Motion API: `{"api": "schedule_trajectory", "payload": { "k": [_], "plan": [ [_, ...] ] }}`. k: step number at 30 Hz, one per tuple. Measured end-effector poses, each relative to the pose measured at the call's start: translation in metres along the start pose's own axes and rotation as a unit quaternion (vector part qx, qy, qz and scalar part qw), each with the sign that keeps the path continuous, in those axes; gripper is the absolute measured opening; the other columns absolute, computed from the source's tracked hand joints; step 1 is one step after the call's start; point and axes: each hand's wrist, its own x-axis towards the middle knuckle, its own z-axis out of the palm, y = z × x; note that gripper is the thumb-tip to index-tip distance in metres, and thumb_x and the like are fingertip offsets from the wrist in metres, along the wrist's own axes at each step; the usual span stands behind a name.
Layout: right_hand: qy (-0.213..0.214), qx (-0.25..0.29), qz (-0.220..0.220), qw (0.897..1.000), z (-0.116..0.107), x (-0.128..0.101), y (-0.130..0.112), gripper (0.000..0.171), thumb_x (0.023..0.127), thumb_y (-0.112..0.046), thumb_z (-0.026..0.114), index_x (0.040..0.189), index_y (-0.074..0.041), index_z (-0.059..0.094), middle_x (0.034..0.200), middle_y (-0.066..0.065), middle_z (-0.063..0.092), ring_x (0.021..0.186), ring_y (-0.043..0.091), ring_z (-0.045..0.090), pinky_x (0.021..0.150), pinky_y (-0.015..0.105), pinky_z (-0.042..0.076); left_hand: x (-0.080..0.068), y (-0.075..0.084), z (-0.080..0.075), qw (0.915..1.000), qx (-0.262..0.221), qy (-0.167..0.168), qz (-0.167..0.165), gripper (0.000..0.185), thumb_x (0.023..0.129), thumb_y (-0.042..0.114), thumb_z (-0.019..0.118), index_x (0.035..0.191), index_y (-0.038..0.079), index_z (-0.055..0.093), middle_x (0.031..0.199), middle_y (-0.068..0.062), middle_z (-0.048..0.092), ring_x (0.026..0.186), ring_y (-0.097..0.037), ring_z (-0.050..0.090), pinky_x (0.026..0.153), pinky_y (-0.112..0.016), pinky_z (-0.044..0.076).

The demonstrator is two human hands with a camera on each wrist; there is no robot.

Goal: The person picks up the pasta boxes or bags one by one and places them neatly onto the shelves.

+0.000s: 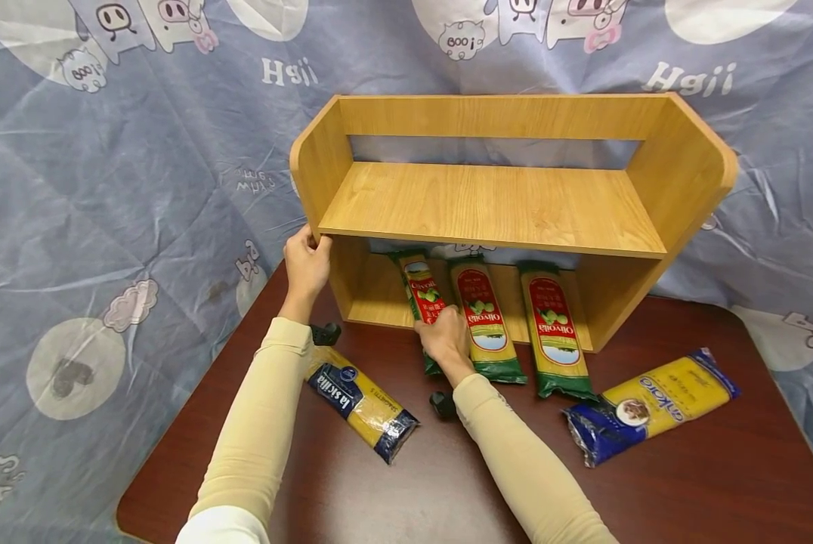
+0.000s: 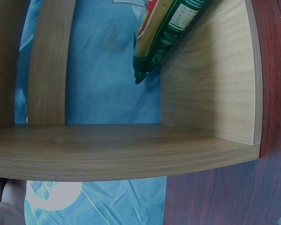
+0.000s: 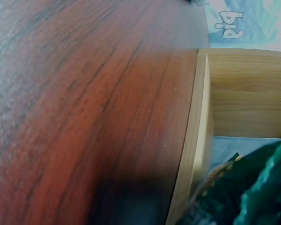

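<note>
A two-tier wooden shelf [image 1: 488, 204] stands on the table. My left hand [image 1: 307, 266] holds its left side panel near the front edge; in the left wrist view, part of the hand [image 2: 9, 201] shows against the panel's outer face. In the lower tier lean three green and yellow Olivoilà pasta packets. My right hand [image 1: 445, 334] grips the leftmost packet [image 1: 421, 281] around its middle. That packet tilts, its top toward the back left. The middle packet [image 1: 483, 313] lies right beside this hand, and the right packet [image 1: 554, 329] is farther off. Crinkled green wrapping [image 3: 253, 187] fills the right wrist view's lower corner.
On the dark red table [image 1: 325, 483], a La Sicilia spaghetti packet [image 1: 362, 400] lies left of my right arm. A blue and yellow Ankara pasta packet [image 1: 654, 404] lies to the shelf's right. Patterned blue cloth [image 1: 175, 227] hangs behind and at the left.
</note>
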Motion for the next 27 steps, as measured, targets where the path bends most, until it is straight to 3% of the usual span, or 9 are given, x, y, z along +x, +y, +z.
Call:
{"api": "schedule_trajectory", "payload": {
  "k": [16,27],
  "plan": [
    [0.024,-0.005,-0.016,1.000,0.007,0.003,0.005,0.041,0.082,-0.033,0.079,0.095,0.001,0.061,0.089,0.018,0.065,0.090,0.043,0.064,0.078,0.052,0.053,-0.002,0.003,0.000,1.0000,-0.001,0.004,0.003,0.016,0.093,0.006,0.061,0.098,0.001,0.075,0.082,-0.020,0.073,0.068,-0.014,0.064,0.057,-0.022,0.046],
    [0.017,0.014,-0.011,1.000,0.019,0.006,0.000,0.053,0.082,-0.032,0.081,0.110,0.006,0.058,0.103,0.023,0.065,0.102,0.044,0.063,0.087,0.052,0.052,-0.001,0.003,0.000,1.0000,0.006,0.006,0.001,0.015,0.092,0.007,0.062,0.096,0.001,0.075,0.080,-0.018,0.073,0.068,-0.011,0.063,0.057,-0.021,0.045]
  ]
}}
